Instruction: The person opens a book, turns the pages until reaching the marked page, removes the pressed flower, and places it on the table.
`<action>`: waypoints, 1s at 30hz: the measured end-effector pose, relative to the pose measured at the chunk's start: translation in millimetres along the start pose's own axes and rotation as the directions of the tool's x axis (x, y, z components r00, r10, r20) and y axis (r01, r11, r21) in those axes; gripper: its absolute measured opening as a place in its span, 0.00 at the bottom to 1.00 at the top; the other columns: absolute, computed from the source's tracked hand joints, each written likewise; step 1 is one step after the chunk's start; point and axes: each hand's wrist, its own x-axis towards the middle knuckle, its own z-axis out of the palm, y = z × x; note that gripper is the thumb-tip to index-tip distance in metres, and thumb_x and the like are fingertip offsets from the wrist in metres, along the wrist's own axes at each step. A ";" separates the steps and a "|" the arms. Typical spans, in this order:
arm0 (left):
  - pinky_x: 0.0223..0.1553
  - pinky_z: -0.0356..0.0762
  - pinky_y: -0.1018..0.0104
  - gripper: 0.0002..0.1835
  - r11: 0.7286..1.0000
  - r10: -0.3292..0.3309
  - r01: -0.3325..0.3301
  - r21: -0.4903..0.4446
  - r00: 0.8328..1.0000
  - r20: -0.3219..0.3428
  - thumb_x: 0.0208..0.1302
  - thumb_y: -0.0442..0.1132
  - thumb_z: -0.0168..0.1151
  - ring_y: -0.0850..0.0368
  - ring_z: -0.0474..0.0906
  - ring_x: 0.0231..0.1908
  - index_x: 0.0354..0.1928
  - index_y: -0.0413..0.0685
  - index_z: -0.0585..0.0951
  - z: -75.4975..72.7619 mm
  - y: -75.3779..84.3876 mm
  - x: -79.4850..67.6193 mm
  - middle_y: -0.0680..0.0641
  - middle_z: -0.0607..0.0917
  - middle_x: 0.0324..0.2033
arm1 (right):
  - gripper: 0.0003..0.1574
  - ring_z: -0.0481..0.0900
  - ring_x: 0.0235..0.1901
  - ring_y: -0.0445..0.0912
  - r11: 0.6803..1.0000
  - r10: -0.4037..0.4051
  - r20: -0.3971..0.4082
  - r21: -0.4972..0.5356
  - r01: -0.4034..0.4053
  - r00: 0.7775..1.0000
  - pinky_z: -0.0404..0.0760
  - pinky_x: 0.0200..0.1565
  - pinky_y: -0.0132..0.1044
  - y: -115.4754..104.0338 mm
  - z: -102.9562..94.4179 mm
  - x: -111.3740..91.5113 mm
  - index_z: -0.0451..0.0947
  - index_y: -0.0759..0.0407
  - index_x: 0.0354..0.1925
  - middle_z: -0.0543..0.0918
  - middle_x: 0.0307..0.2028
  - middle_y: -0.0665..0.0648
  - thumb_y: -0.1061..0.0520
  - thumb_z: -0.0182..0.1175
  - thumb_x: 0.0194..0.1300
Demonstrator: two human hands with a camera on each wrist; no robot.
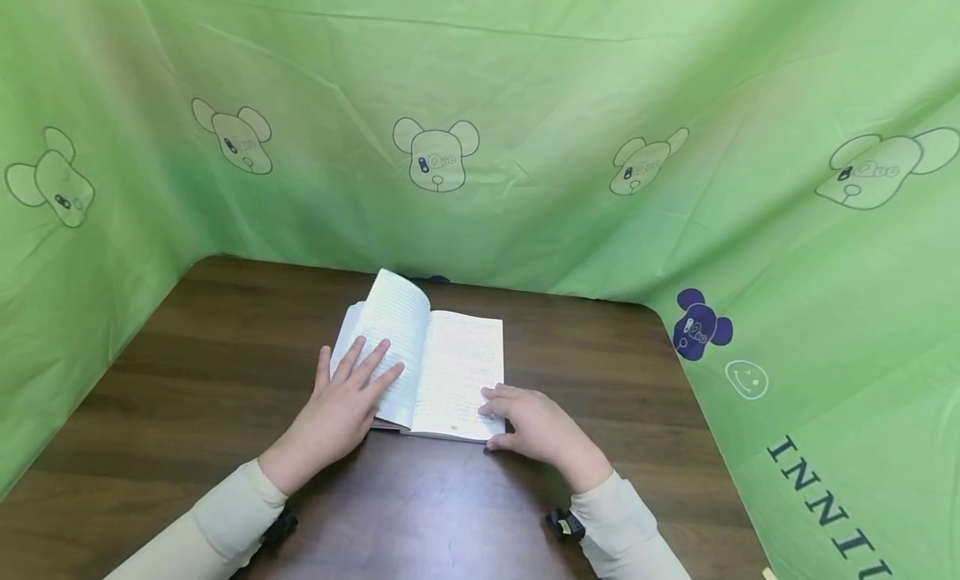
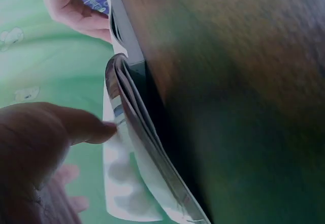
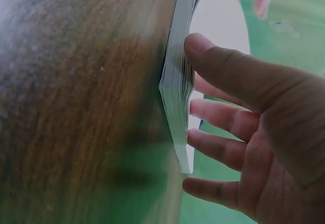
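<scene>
Surrounding: green cloth [image 1: 525, 80] printed with bear heads stands behind and to both sides of the table.
Table: dark wood [image 1: 225, 338]; it bears the book and both hands.
Book: lies open [image 1: 457, 372] near the middle of the table, spine running away from the person. The left-side pages arch upward; the right-side block lies flat. The right wrist view shows the thick page edge [image 3: 177, 97] against the wood.
Left hand: rests [image 1: 341, 409] palm down on the left-side pages, fingers straight and spread apart, pressing the arched leaves. In the left wrist view the thumb tip [image 2: 104, 127] touches the curved pages [image 2: 132, 132].
Right hand: sits [image 1: 536, 426] at the book's near right corner. Fingers are loosely bent and slightly apart, their tips on the right page; the thumb [image 3: 223, 66] presses the page-block edge.
Sleeves: cream cuffs [image 1: 232, 513] cover both wrists.
</scene>
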 end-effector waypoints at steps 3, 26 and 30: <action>0.67 0.57 0.24 0.33 0.999 0.030 -0.028 -0.021 0.998 0.062 0.66 0.32 0.65 0.36 0.58 0.76 0.72 0.57 0.74 4.0 -0.6 -1.3 0.44 0.66 0.76 | 0.28 0.77 0.67 0.53 1.000 0.005 0.000 -0.007 -0.005 1.000 0.74 0.67 0.49 -0.4 1.2 0.3 0.86 0.55 0.55 0.80 0.66 0.57 0.47 0.76 0.58; 0.63 0.68 0.29 0.27 0.976 -0.105 0.157 -0.150 0.946 0.307 0.69 0.55 0.65 0.38 0.67 0.71 0.61 0.46 0.81 15.9 12.6 10.2 0.39 0.74 0.69 | 0.07 0.77 0.67 0.56 0.997 -0.068 0.020 -0.034 0.069 0.997 0.72 0.65 0.64 3.1 -4.4 -4.8 0.89 0.50 0.43 0.82 0.63 0.56 0.54 0.65 0.70; 0.61 0.70 0.29 0.25 0.980 -0.107 0.151 -0.127 0.948 0.300 0.66 0.51 0.70 0.42 0.68 0.70 0.58 0.44 0.80 15.6 16.3 15.4 0.40 0.75 0.68 | 0.05 0.79 0.65 0.56 0.994 -0.098 -0.001 -0.052 0.098 0.995 0.74 0.63 0.62 4.2 -4.0 -5.8 0.88 0.50 0.41 0.83 0.61 0.56 0.56 0.66 0.69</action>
